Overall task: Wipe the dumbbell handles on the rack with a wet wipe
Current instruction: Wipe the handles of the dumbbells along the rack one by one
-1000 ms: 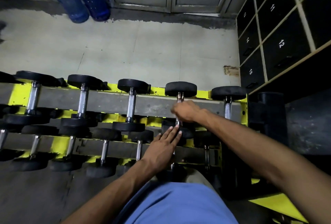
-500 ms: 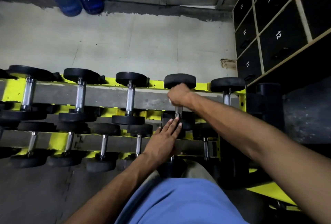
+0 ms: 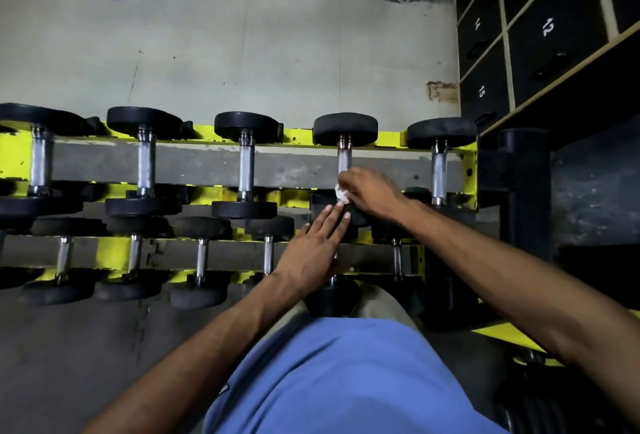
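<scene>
Head view: the right hand [image 3: 372, 192] clamps the wet wipe [image 3: 342, 193] round the fourth top-row dumbbell handle [image 3: 344, 159], at its 6 o'clock end on the rack [image 3: 207, 166]. The left hand [image 3: 311, 253], fingers straight, rests on the near head [image 3: 320, 202]. The wiping stroke looks underway; next probably comes the neighbouring handle [image 3: 439, 170] at 3 o'clock.

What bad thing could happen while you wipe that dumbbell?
The wet wipe is a small wad pinched in the right hand, so it might slip and drop into the rack. The left hand rests with straight fingers on the dumbbell's near black head; if the dumbbell shifts, those fingers could get pinched. The handle may also end up damp and slippery.
</scene>
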Demonstrator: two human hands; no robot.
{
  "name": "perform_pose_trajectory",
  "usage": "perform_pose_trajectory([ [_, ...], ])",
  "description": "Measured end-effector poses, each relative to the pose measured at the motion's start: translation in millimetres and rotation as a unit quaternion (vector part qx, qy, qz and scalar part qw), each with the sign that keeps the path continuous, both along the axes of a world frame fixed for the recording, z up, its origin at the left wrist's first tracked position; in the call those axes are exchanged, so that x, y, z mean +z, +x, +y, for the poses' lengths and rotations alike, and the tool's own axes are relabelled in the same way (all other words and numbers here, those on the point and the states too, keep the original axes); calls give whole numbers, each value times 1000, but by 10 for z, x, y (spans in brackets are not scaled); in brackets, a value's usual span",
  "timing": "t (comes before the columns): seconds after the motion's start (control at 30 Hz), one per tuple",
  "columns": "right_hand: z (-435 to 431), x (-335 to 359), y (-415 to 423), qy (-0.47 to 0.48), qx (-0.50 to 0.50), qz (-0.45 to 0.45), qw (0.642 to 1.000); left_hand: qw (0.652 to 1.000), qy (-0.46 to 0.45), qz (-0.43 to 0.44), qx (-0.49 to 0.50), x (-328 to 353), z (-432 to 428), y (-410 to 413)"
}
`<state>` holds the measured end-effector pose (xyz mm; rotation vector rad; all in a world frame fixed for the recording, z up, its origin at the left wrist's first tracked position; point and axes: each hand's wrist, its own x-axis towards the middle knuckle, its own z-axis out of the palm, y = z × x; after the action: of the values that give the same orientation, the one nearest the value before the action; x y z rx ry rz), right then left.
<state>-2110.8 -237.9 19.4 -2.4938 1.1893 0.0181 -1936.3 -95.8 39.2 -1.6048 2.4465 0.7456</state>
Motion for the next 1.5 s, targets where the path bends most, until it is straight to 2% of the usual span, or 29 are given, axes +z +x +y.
perform_pose_trajectory([
  [0.1, 20, -148, -14, 5, -177, -119, 977, 1000, 9, -5, -5, 27, 5, 3],
  [0.2, -103, -278, 167, -9, -330, -225, 917, 1000, 13, -8, -14, 62, -19, 15],
  [0.27, -169, -404, 319, 3, -415, -244, 877, 1000, 17, -14, -19, 66, -23, 31],
  [0.33, -256, -516, 386, 74, -489, -261, 829, 999, 25, -16, -17, 86, -16, 45],
  [0.37, -334, -532, 390, 160, -531, -308, 773, 999, 25, -16, -18, 97, -16, 51],
  [0.43, -491, -496, 395, 367, -566, -444, 589, 999, 28, -21, -24, 112, -11, 49],
  [0.47, -552, -497, 390, 425, -557, -488, 520, 999, 26, -26, -26, 105, -6, 47],
  [0.5, -613, -518, 389, 462, -544, -507, 483, 999, 22, -31, -28, 96, -2, 44],
  [0.63, -634, -556, 357, 549, -492, -522, 430, 998, 30, -39, -28, 104, -39, 34],
  [0.73, -490, -628, 292, 572, -477, -515, 425, 998, 43, -43, -33, 177, -59, 27],
  [0.83, -482, -615, 259, 574, -477, -539, 391, 997, 51, -43, -32, 218, -56, 18],
  [0.9, -587, -562, 298, 546, -504, -565, 358, 998, 47, -40, -29, 218, -74, 7],
  [0.93, -641, -535, 332, 532, -520, -567, 352, 998, 48, -38, -27, 218, -77, 4],
  [1.03, -629, -480, 466, 471, -569, -551, 389, 998, 51, -36, -22, 201, -68, 13],
  [1.07, -579, -512, 475, 423, -591, -540, 423, 998, 49, -33, -22, 181, -66, 18],
  [1.1, -511, -559, 466, 358, -604, -531, 475, 998, 44, -31, -21, 152, -64, 21],
  [1.17, -342, -578, 381, 183, -589, -444, 650, 999, 34, -28, -20, 94, -51, 25],
  [1.23, -220, -528, 291, 37, -493, -330, 804, 999, 27, -24, -19, 53, -21, 32],
  [1.3, -160, -442, 217, -100, -328, -203, 917, 999, 27, -23, -21, 45, -2, 40],
  [1.33, -163, -383, 189, -154, -221, -135, 953, 999, 28, -22, -22, 44, -2, 40],
  [1.4, -257, -331, 146, -220, -45, -32, 974, 999, 25, -23, -22, 48, -21, 31],
  [1.5, -413, -236, 142, -220, 0, 69, 973, 999, 19, -34, -20, 42, -38, 19],
])
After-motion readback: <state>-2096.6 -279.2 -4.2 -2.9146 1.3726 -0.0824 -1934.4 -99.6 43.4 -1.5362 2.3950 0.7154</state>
